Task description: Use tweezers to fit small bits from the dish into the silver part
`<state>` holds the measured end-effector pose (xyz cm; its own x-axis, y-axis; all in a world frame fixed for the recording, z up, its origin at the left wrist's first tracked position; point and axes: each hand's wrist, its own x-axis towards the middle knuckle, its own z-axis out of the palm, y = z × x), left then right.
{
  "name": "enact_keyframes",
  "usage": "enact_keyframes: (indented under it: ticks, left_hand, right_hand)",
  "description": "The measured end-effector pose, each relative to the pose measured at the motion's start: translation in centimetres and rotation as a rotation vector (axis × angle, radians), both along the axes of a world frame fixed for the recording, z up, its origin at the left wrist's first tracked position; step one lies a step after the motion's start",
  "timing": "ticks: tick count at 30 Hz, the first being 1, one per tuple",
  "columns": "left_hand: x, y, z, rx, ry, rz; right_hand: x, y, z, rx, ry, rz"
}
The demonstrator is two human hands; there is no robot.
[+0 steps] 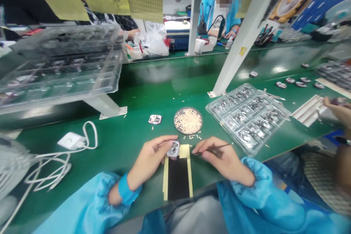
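Observation:
My left hand [149, 161] pinches a small silver square part [173, 148] just above a black pad with yellow edges [178, 179] on the green bench. My right hand [223, 159] grips thin tweezers [212, 148], their tip pointing left toward the part. A round dish of small pale pieces [188, 120] sits just beyond both hands. Another small square part [155, 119] lies left of the dish.
A clear tray of small parts [248, 117] lies right of the dish. A stack of clear trays [63, 62] sits on a white stand at left. A white charger and cable [68, 142] lie front left. Another person's hand [338, 108] works at right; a further person sits across the bench.

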<state>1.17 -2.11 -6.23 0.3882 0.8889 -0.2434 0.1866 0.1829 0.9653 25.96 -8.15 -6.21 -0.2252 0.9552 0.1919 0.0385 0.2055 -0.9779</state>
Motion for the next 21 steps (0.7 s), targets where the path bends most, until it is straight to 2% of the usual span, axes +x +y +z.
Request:
enact_keyframes:
  ticks: [2,4,5,7,8,11,13,17,21]
  left_hand:
    - [0.0,0.0,0.1,-0.032,-0.070,-0.012]
    - [0.0,-0.1,0.0,-0.063,-0.136,-0.017]
    - [0.0,-0.1,-0.1,-0.066,-0.156,-0.005]
    - [0.2,0.0,-0.3,-0.053,-0.156,0.022]
    - [0.2,0.0,-0.4,-0.046,-0.138,0.021]
    - [0.3,0.1,-0.6,-0.036,-0.052,-0.019]
    - [0.2,0.2,-0.6,-0.029,-0.014,-0.033]
    - [0.0,0.4,-0.6,-0.014,0.000,-0.007]
    - [-0.1,0.4,-0.2,-0.059,-0.065,0.042]
  right_hand:
    - [2.4,0.0,1.6,0.057,0.006,-0.093]
    - [5.6,0.8,3.2,0.141,-0.066,-0.297]
    - [7.4,1.6,3.8,0.187,-0.147,-0.433]
    - [10.7,3.8,4.5,0.181,-0.469,-0.674]
    - [12.1,5.2,4.5,0.172,-0.645,-0.708]
    - [14.6,9.4,3.7,0.067,-1.028,-0.641]
    - [14.9,11.8,3.0,0.024,-1.152,-0.576]
    - [14.7,14.3,2.3,-0.015,-1.207,-0.432]
    - [14.9,14.2,2.6,-0.075,-1.187,-0.453]
